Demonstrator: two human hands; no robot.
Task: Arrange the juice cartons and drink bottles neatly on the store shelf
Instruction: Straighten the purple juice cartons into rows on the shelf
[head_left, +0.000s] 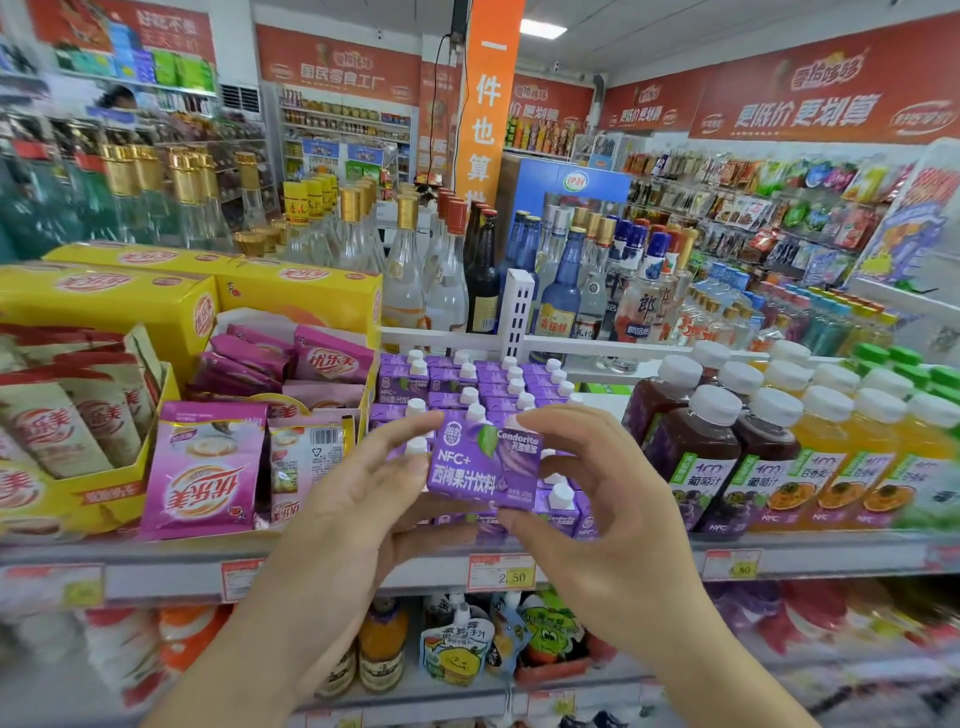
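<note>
Head view: purple juice carton (483, 462) between fingers of left hand (358, 499) and right hand (597, 499).

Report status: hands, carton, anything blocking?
Left hand and right hand both grip one purple juice carton, raised in front of the purple carton rows. Dark juice bottles stand beside. Nothing blocking.

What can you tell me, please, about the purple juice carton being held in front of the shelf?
The purple juice carton is a small box, paperboard by its look, printed with white lettering, a green leaf and "NFC+" on its front. It is held upright, front facing the camera, just ahead of the rows of matching purple cartons with white screw caps. The left hand grips its left edge and underside, and the right hand pinches its right edge with curled fingers. Its own cap is not clearly visible.
</note>
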